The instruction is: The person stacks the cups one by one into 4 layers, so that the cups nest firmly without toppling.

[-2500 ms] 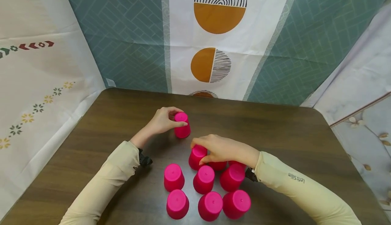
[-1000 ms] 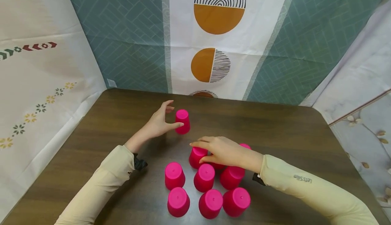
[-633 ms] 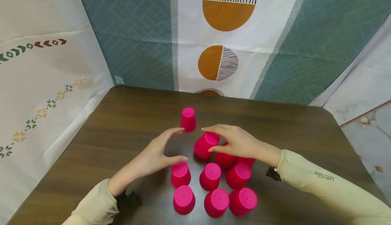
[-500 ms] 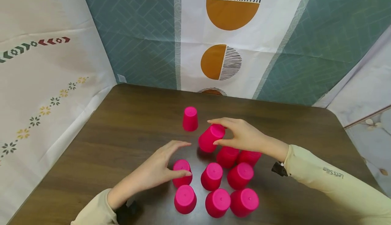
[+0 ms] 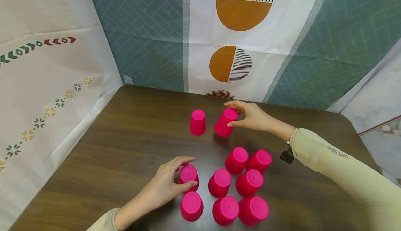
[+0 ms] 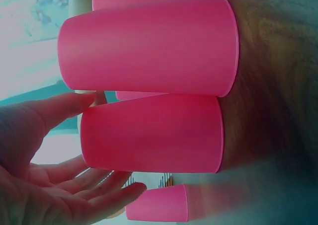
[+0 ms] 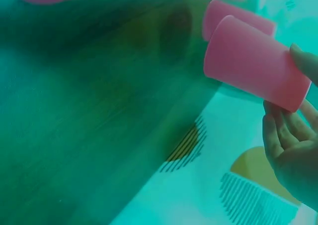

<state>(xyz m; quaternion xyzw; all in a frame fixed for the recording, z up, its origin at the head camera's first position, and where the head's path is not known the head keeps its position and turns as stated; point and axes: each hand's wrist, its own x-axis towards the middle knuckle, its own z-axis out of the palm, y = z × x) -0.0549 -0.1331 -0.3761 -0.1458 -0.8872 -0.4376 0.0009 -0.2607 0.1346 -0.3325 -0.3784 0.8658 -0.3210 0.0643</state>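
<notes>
a: what occupies the left of the frame?
b: white cloth [image 5: 53, 84] with a floral band; beside it begins the brown surface [image 5: 131, 140].
a: and lower, left of centre?
b: the left hand [image 5: 163, 185], thumb and fingers parted on either side of the leftmost cup [image 5: 189, 173], a pink one standing base up; contact cannot be told. the front cup [image 5: 191, 208] stands just nearer the bottom edge.
a: further right?
b: at centre, the lone cup [image 5: 198, 123], standing base up. near it, apart, the tilted cup [image 5: 223, 125]. below, lower right of centre, six pink cups [image 5: 249, 184], base up, in three rough rows of two.
a: and last?
b: the right hand [image 5: 253, 116], thumb and fingers gripping the tilted cup; its pale sleeve [image 5: 338, 163] runs to the right edge.
</notes>
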